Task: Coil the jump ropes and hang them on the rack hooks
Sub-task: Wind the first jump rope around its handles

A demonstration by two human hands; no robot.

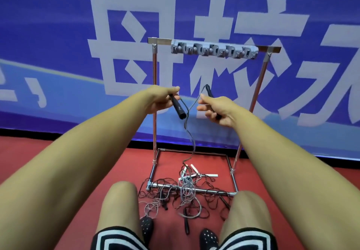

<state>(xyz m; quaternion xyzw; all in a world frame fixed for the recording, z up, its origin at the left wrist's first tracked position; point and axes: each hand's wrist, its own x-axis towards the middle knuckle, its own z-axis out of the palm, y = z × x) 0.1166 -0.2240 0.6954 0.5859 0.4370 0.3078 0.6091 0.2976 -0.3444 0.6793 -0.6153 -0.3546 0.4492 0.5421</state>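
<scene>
We hold one black rope (pixel 190 132) up in front of the rack (pixel 214 101), a handle in each hand. Our left hand (pixel 161 99) pinches the left handle (pixel 177 107) near its top, just right of the rack's left post, so the handle slants down and right. Our right hand (pixel 218 109) is curled round the right handle (pixel 209 92), whose tip points up and left, between the two posts. From both handles the cord drops to the floor inside the rack's base. There it meets the pile (pixel 185 193) of tangled black and grey ropes lying across the rack's front bar, white handles (pixel 194 169) among them. The grey hook strip (pixel 214 50) sits on the rack's top bar, bare of rope.
</scene>
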